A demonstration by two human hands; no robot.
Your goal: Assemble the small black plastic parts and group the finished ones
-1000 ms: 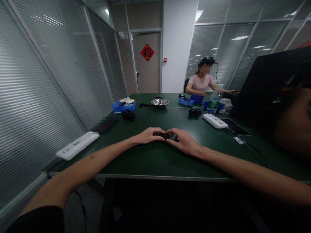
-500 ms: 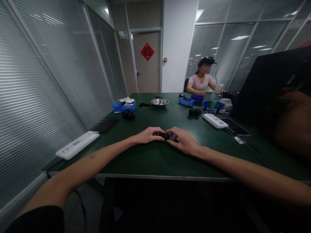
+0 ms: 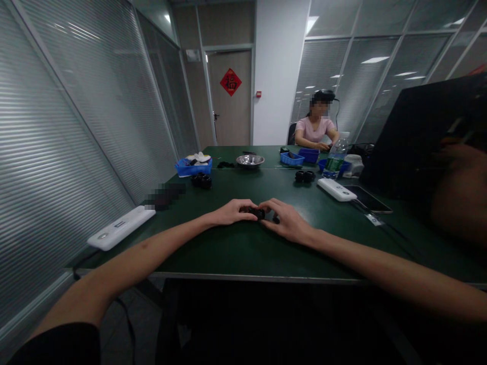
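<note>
My left hand is closed around a small black cylindrical part just above the green table. From the other side, my right hand curls its thumb and fingers around the part's right end, with the fingertips at it. Another small dark piece shows within the curve of my right hand; whether it is joined to the cylinder I cannot tell. The part's exact kind is too small and dark to make out.
Black round parts and more black parts lie beyond my hands. Farther back are a metal bowl and a blue basket. A water bottle and white power bank stand right. A person sits opposite.
My hands stay almost where they were, with only slight finger movement at the black part. Across the table, the person's hand has shifted a little to the right.
</note>
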